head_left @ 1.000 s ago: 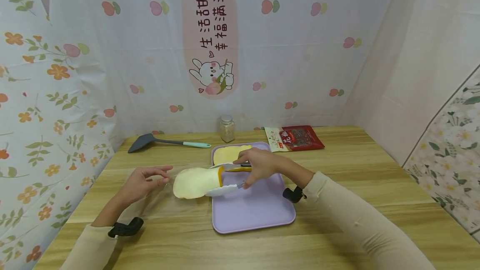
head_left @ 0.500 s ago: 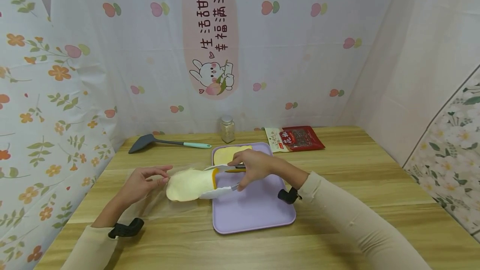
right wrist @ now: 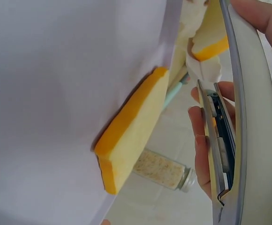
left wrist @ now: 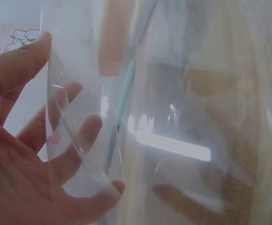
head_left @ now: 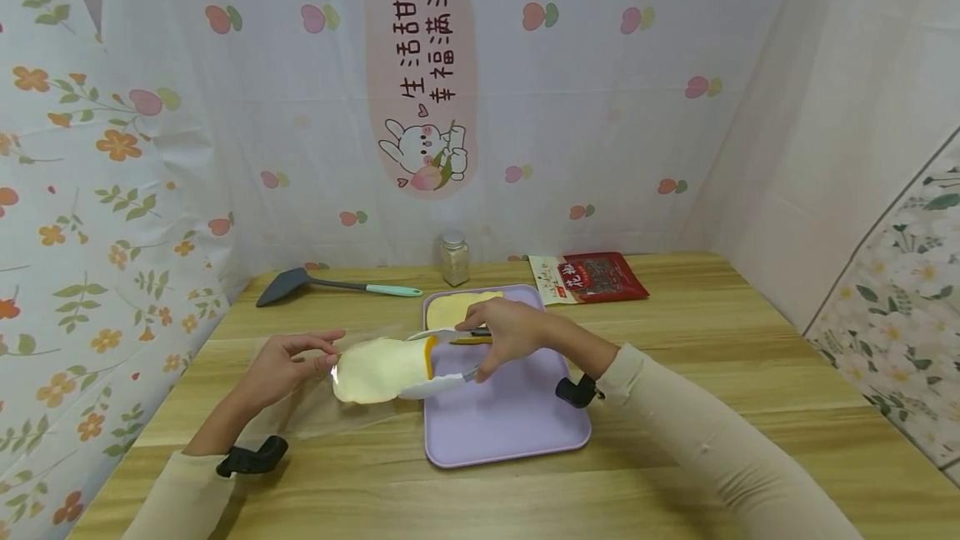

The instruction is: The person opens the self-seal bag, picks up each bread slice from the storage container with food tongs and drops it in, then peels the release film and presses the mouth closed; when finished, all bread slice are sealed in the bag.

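My right hand [head_left: 510, 336] grips white-tipped tongs [head_left: 435, 387], also large in the right wrist view, where the tongs' pale handle [right wrist: 257, 117] runs down the right side. Between the tips is a bread slice [head_left: 382, 369] with a yellow-orange crust, raised over the tray's left edge. My left hand [head_left: 288, 365] is at the slice's left end, touching a clear plastic bag [head_left: 367, 418]. In the left wrist view, the left hand's spread fingers [left wrist: 90, 129] show through the bag's film [left wrist: 173, 140]. How far the slice is inside the film, I cannot tell.
A lilac tray [head_left: 510, 423] lies on the wooden table, with another bread slice [head_left: 457, 307] at its back; the right wrist view shows that slice's orange edge. Behind stand a spice jar [head_left: 454, 258] and a red-and-cream packet [head_left: 588, 277]. A spatula [head_left: 337, 283] lies back left.
My right hand has shifted left with the tongs and slice, bringing the slice up to the left hand. The left hand has stayed put. Little moves in the last half second.
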`<state>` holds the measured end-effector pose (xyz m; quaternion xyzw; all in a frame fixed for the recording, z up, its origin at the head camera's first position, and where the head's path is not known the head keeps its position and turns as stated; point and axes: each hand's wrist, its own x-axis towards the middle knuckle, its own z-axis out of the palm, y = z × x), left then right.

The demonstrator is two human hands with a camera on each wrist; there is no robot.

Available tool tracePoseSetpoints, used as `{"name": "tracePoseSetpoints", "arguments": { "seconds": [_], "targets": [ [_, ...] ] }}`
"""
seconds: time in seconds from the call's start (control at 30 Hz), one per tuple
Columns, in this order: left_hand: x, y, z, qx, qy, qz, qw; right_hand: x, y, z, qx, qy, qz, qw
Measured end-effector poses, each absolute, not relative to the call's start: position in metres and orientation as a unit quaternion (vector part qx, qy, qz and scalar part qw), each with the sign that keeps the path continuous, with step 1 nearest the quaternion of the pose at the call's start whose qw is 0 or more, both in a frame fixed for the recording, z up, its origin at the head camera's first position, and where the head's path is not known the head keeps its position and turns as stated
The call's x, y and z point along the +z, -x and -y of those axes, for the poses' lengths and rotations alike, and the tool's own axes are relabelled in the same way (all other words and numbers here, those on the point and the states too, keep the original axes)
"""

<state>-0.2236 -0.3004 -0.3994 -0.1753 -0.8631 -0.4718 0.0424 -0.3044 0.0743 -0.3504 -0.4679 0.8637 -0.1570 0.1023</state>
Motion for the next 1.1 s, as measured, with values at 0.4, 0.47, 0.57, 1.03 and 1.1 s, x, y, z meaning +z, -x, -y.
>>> {"name": "tracePoseSetpoints", "arguments": {
  "seconds": [0.4,0.47,0.57,1.03,1.1],
  "targets": [
    [-0.397,0.224,0.298,-0.468,0.191,0.861,0.052,-0.358,0.302,-0.060,-0.172,0.490,-0.850,0.087],
    [-0.396,0.224,0.298,-0.468,0.192,0.861,0.052,-0.358,0.301,-0.057,-0.173,0.491,-0.850,0.086],
    [-0.396,0.224,0.298,-0.468,0.193,0.861,0.053,-0.359,0.299,-0.052,-0.169,0.490,-0.851,0.083],
    [-0.396,0.225,0.298,-0.472,0.196,0.858,0.047,-0.359,0.292,-0.036,-0.156,0.485,-0.857,0.078],
    [-0.395,0.225,0.298,-0.472,0.196,0.858,0.048,-0.360,0.291,-0.034,-0.153,0.487,-0.856,0.078]
  ]
}}
